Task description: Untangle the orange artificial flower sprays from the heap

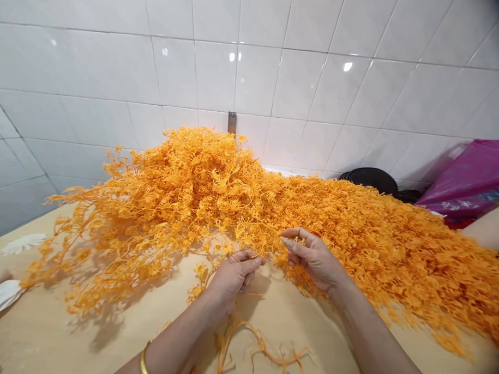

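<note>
Our left hand (pixel 236 272) pinches a sprig (pixel 202 274); the heap (pixel 369 232) lies beside our curled right hand (pixel 311 256), its grip unclear.

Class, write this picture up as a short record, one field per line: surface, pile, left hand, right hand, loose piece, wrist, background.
Surface: pale tan tabletop
Pile: orange sprigs, heaped broadly
Left hand: pinching a thin orange sprig
Right hand: thumb and forefinger tips close together; grip unclear
Loose piece: branching orange stem on the tabletop
Wrist: gold-coloured bangle, left
Background: white tiled wall; magenta bag far right
</note>
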The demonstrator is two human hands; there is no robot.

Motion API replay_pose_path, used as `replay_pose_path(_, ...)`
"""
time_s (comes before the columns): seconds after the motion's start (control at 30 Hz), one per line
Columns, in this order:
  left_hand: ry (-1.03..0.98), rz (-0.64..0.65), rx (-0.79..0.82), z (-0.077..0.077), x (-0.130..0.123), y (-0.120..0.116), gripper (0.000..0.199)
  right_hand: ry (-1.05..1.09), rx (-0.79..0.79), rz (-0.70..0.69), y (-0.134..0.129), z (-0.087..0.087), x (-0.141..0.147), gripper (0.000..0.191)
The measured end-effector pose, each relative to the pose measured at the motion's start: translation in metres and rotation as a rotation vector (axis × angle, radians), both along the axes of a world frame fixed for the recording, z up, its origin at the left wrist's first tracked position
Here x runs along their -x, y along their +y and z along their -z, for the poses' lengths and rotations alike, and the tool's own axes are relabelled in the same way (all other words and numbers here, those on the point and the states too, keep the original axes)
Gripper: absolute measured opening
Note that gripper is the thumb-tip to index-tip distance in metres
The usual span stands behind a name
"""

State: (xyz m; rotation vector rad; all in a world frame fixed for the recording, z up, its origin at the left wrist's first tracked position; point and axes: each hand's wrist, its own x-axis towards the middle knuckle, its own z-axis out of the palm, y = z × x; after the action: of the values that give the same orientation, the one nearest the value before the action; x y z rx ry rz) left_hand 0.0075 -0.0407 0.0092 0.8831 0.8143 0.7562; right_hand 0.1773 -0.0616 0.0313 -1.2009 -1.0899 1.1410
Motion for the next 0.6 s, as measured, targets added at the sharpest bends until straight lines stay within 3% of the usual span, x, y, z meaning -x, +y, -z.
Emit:
replay_pose_path(0.2, 0.038, 0.044, -0.023, -0.003, -0.001, -0.005, 0.027, -0.061, 0.053, -0.072, 0.0, 0.002, 0.02, 0.048)
replay_pose_path(0.37, 0.056, 0.038, -0.006, -0.004, -0.002, -0.006, 0.026, -0.073, -0.004, -0.102, 0.001, 0.007, 0.021, 0.025)
replay_pose_path(0.6, 0.037, 0.003, 0.02, -0.002, -0.003, -0.006, 0.025, 0.03, 0.008, -0.074, 0.002, 0.009, 0.019, 0.028)
